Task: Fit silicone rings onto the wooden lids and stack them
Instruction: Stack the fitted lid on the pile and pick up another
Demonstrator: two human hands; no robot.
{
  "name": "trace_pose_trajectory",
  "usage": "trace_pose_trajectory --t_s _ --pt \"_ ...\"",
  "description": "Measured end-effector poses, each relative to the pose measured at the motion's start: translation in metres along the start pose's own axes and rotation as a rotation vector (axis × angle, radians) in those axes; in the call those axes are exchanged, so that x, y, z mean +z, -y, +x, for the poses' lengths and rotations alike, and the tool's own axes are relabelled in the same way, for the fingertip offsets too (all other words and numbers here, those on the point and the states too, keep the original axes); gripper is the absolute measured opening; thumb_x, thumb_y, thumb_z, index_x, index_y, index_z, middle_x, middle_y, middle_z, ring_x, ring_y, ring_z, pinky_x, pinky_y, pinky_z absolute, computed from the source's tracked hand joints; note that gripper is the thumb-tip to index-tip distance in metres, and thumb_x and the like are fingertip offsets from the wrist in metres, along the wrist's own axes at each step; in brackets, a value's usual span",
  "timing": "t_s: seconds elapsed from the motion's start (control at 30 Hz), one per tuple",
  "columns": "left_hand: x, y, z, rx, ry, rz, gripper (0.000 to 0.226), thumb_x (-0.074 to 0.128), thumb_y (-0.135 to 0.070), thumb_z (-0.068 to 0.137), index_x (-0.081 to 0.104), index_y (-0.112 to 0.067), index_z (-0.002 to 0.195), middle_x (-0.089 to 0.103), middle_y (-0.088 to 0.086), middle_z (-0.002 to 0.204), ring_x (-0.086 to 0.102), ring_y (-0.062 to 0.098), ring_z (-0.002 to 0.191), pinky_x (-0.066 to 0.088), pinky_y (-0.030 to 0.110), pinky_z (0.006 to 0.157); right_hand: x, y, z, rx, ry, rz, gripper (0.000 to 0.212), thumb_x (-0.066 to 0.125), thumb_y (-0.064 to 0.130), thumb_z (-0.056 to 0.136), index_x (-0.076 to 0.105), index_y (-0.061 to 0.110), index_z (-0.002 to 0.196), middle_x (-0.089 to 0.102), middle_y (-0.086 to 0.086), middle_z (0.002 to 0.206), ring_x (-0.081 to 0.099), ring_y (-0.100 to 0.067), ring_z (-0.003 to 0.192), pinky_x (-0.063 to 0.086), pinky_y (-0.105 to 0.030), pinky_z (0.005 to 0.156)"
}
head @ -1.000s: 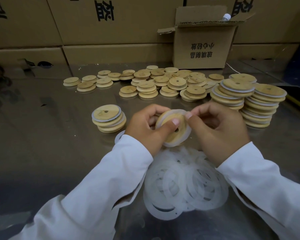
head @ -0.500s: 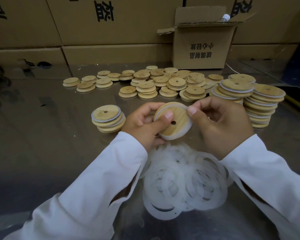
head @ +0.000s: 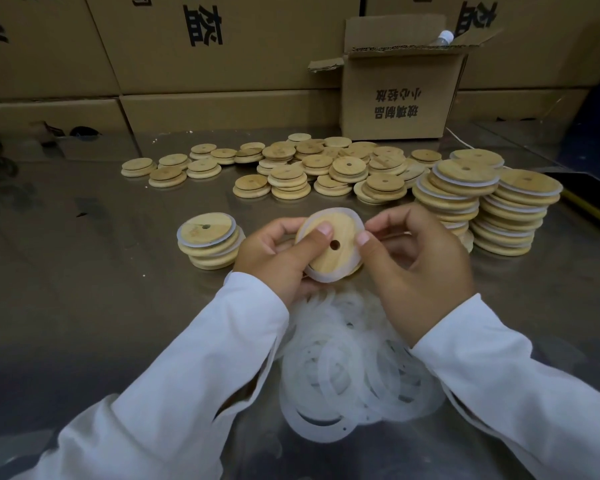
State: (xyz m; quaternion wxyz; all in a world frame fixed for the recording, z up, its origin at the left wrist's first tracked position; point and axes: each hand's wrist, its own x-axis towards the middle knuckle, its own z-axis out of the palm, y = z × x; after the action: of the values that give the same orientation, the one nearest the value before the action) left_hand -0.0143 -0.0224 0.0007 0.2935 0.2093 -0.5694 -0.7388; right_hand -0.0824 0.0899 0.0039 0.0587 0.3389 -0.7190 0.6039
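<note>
**A ringed lid pinched in both my hands, above a heap of loose rings**

I hold one wooden lid (head: 342,225) tilted toward me, just above the table (head: 84,278), at the centre of the view. A translucent silicone ring (head: 326,277) circles its rim and looks wavy along the top, so I judge it is not fully seated. My left hand (head: 274,254) grips the lid, with the thumb pressed flat on its face. My right hand (head: 420,265) pinches the ring at the lid's right edge.

If I stretch one side too hard, the ring may spring off the opposite side. If my thumb slides on the smooth wood, the lid may drop into the loose rings (head: 354,368) heaped right under my wrists. My sleeves (head: 222,348) lie against that heap and could drag rings away.

A short stack (head: 208,240) of finished lids stands just beside my left hand, an easy place to set this one. The tall stacks (head: 482,199) near my right hand lean a little, and the table's right edge runs just beyond them, so a wide right elbow could topple them. Bare lids (head: 309,168) crowd the far side in front of an open carton (head: 395,98). The left of the table gives the most open room.
</note>
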Motion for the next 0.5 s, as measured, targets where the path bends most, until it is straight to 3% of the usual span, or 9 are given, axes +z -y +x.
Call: trace_pose_trajectory --t_s 0.13,0.23,0.33,0.5 --pt "0.0009 0.0009 -0.0020 0.023 0.046 0.036 0.016 0.072 -0.017 0.069 0.064 -0.015 0.082 0.072 0.003 0.069 0.068 0.018 0.066 0.058 0.032 0.061 -0.0005 -0.0011 0.0014 0.036 -0.038 0.007 0.011 0.063 0.021 0.080 0.057 0.027 0.074 0.064 0.009 0.076 0.062 -0.010 0.070 0.048 -0.027 0.064" --pt "0.0002 0.0002 -0.0027 0.035 0.102 0.034 0.034 0.072 -0.022 0.053 0.063 -0.012 0.085 0.072 0.005 0.069 0.069 0.016 0.063 0.058 0.029 0.060 -0.0029 -0.0009 0.0038 0.021 -0.046 -0.005 0.012 0.063 0.021 0.081 0.056 0.028 0.074 0.065 0.006 0.077 0.062 -0.013 0.071 0.047 -0.026 0.063" --pt "-0.0021 0.0004 -0.0019 0.034 0.131 0.083 0.042 0.072 -0.025 0.049 0.065 -0.013 0.089 0.073 0.006 0.074 0.070 0.018 0.070 0.058 0.033 0.068 -0.0032 -0.0008 0.0032 -0.018 -0.004 -0.052 0.016 0.062 0.019 0.082 0.055 0.030 0.073 0.065 0.007 0.079 0.062 -0.009 0.074 0.048 -0.026 0.066" --pt "-0.0019 -0.0022 -0.0044 0.082 0.143 0.154 0.009 0.068 -0.013 0.073 0.067 -0.015 0.082 0.072 0.003 0.068 0.068 0.013 0.064 0.056 0.023 0.060 -0.0031 0.0008 0.0002 -0.095 0.075 -0.105 0.020 0.061 0.012 0.082 0.053 0.029 0.073 0.062 0.007 0.080 0.059 -0.005 0.077 0.048 -0.023 0.072"
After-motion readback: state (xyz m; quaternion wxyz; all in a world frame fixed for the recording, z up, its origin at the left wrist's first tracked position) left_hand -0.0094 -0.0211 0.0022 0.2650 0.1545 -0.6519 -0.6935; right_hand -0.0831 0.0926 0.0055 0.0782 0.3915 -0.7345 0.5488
